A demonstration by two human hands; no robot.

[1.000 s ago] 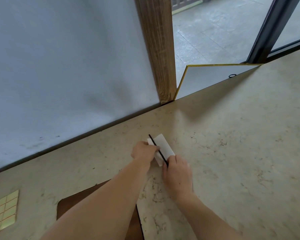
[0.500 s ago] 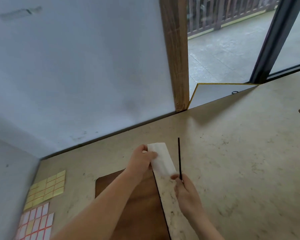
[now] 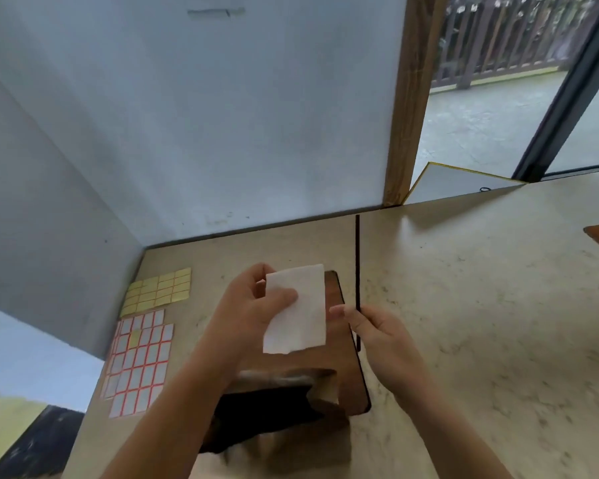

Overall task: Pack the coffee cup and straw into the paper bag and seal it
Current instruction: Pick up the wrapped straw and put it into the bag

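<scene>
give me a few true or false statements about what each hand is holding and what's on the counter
1. The right hand holds a thin black straw roughly upright. True.
2. The left hand is empty. False: it holds a folded white napkin.
3. The sticker sheets lie on the counter to the left of the wooden tray. True.
4. The straw is already inside the paper bag. False: it is in the right hand, above the counter.
5. The paper bag stands open at the near end of the tray. True.
</scene>
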